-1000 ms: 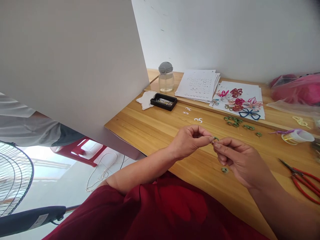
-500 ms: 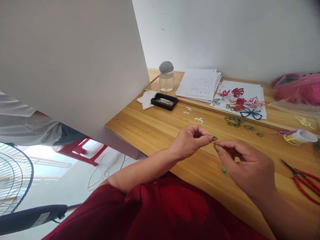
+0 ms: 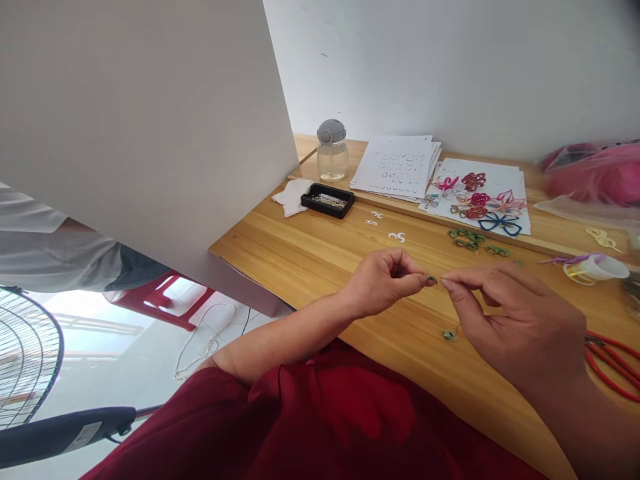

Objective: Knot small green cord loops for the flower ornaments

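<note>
Over the wooden table, my left hand pinches a small green coiled piece between thumb and forefinger. My right hand is just to its right, thumb and forefinger pressed together a little apart from the green piece; whether they hold a fine strand I cannot make out. Another small green coil lies on the table below the hands.
Several green coils lie further back, near sheets with coloured paper flowers and a stack of white templates. A black tray, a clear jar, a white cup and red-handled scissors sit around. A white board stands left; another person's sleeve and a fan are beyond.
My right hand has drawn slightly to the right and up, away from the green piece it met earlier. My left hand has stayed in place, still pinching the piece.
</note>
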The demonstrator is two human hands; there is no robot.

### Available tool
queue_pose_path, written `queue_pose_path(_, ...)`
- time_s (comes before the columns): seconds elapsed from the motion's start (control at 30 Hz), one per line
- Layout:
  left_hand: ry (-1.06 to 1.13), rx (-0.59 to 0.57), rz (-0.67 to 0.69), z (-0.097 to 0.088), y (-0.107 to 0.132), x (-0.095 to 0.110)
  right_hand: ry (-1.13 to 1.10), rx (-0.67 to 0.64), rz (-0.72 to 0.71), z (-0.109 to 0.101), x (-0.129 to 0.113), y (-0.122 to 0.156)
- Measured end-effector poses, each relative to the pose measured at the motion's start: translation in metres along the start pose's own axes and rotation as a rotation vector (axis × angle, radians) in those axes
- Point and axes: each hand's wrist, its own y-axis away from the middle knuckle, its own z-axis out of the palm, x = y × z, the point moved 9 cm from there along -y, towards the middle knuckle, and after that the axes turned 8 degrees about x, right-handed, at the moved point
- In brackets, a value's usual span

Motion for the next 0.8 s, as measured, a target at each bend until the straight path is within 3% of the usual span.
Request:
queue_pose_path(0.43, 0.036, -0.085, -0.046, 0.006, 0.003, -0.001, -0.12, -0.08, 0.08, 0.011, 0.013, -0.006)
queue_pose_path(0.8, 0.069, -0.135, -0.025, 0.009, 0.002, 0.003, -0.286, -0.161, 0.393, 0.027, 0.051, 0.006)
